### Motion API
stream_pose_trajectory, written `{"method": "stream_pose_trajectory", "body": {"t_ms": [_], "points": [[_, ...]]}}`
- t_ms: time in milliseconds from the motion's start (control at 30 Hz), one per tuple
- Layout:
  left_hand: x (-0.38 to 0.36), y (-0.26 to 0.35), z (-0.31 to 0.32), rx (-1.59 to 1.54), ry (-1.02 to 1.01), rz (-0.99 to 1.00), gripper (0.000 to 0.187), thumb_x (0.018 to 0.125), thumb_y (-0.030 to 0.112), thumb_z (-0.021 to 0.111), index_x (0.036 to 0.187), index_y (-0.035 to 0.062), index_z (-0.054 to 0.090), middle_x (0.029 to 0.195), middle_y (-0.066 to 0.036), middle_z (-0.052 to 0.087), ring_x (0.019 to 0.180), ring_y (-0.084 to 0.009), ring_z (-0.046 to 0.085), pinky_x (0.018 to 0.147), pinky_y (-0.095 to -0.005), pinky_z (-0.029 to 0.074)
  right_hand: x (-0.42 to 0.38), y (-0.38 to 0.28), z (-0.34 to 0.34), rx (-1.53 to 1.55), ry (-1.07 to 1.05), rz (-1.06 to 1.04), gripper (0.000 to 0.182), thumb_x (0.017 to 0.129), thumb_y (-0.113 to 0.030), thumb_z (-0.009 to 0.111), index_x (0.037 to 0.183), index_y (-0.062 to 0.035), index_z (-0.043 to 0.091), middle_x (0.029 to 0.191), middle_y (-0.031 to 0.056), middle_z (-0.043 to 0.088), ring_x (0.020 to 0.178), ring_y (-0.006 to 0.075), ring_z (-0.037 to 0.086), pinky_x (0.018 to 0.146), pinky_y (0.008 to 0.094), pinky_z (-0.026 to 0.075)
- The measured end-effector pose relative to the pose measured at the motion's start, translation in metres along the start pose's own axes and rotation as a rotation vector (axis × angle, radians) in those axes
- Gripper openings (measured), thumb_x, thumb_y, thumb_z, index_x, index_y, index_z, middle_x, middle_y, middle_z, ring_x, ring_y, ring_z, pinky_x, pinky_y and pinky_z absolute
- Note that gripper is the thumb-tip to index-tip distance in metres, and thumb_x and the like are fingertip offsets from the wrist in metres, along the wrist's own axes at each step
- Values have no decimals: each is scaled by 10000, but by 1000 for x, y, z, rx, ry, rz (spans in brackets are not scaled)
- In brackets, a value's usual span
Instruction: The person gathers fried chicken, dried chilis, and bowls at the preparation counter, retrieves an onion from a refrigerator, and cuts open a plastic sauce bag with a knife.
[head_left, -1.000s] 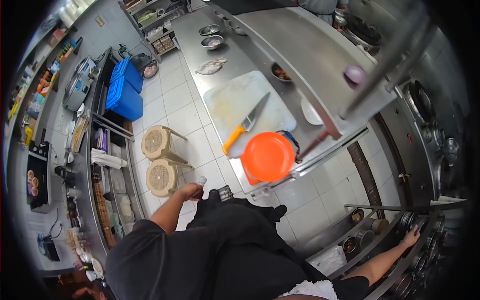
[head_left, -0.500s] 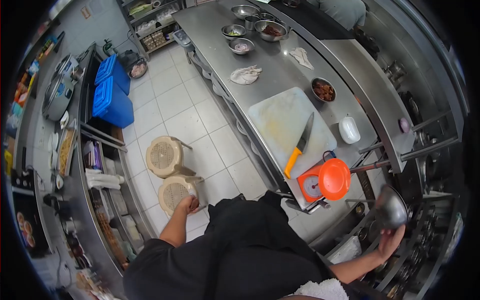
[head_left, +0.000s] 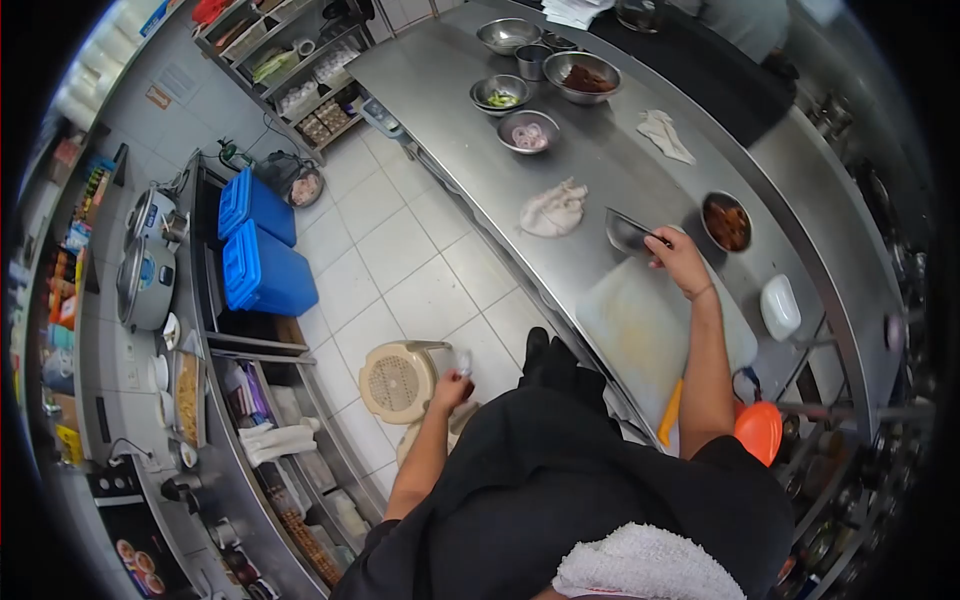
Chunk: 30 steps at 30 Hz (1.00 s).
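Note:
My right hand (head_left: 682, 264) grips the rim of a metal bowl (head_left: 628, 236) above the steel table, at the far end of the white cutting board (head_left: 627, 315). The bowl is tilted and partly seen edge-on. A yellow-handled knife (head_left: 671, 412) lies on the board, its blade hidden by my right forearm. Right of this hand stands a metal bowl of reddish-brown meat pieces (head_left: 728, 226). My left hand (head_left: 453, 389) hangs low by the beige stool (head_left: 398, 382), its fingers closed on something small and whitish (head_left: 463, 361) that I cannot make out.
Bowls of sliced onion (head_left: 530, 132), green pieces (head_left: 502, 99) and dark red food (head_left: 588, 78) stand farther along the table. White cloths (head_left: 553, 208) lie there too. A white dish (head_left: 780, 307) and an orange scale (head_left: 759, 432) are at the right. Blue bins (head_left: 268, 268) line the left.
My right hand has carried the metal bowl from the shelves at the right to over the table, beyond the cutting board. My left hand stays low beside the stools. The view has shifted.

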<state>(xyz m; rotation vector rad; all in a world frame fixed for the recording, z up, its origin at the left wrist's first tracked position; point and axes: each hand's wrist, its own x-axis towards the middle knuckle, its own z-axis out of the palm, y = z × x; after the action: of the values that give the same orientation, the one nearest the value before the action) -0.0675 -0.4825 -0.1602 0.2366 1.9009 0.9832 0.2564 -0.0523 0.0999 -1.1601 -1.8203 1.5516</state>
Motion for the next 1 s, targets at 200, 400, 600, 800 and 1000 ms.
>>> {"method": "stream_pose_trajectory", "body": {"t_ms": [200, 400, 600, 800, 1000], "points": [[28, -54, -131, 675, 67, -284, 204, 825, 160, 628, 757, -31, 643, 609, -151, 615, 519, -187, 647, 527, -342, 554, 128, 62, 49, -464, 105, -291, 261, 853, -119, 706, 1101, -44, 677, 990, 122, 674, 810, 240, 663, 743, 309, 530], [21, 18, -128, -175, 150, -487, 196, 931, 180, 565, 754, 95, 558, 588, -40, 556, 418, -159, 498, 386, -345, 406, 142, 17, 56, -506, 70, -49, 438, 831, -130, 730, 1253, -81, 621, 1251, 114, 621, 839, 259, 662, 774, 319, 540], [113, 83, -123, -5, -3, -463, 154, 954, 188, 555, 859, 67, 561, 595, -56, 549, 436, -167, 508, 401, -351, 417, 180, -27, 30, -593, 225, -34, 504, 872, -235, 733, 1313, -47, 575, 1303, 146, 591, 815, 211, 654, 732, 308, 538], [279, 150, -168, 26, -123, -321, 214, 964, 210, 551, 813, 59, 550, 561, -40, 529, 419, -146, 474, 378, -323, 391, 350, -20, 21, -56, 452, 258, 467, 953, -405, 642, 1299, -97, 576, 1171, 63, 623, 850, 194, 630, 692, 312, 549], [394, 246, -202, 4, -131, -5, 460, 961, 380, 554, 611, 82, 569, 502, -38, 504, 398, -137, 453, 379, -301, 359, 478, 2, 38, 77, 757, 446, 485, 959, -434, 621, 1311, -105, 570, 1180, 68, 620, 893, 203, 631, 726, 329, 555]]}}
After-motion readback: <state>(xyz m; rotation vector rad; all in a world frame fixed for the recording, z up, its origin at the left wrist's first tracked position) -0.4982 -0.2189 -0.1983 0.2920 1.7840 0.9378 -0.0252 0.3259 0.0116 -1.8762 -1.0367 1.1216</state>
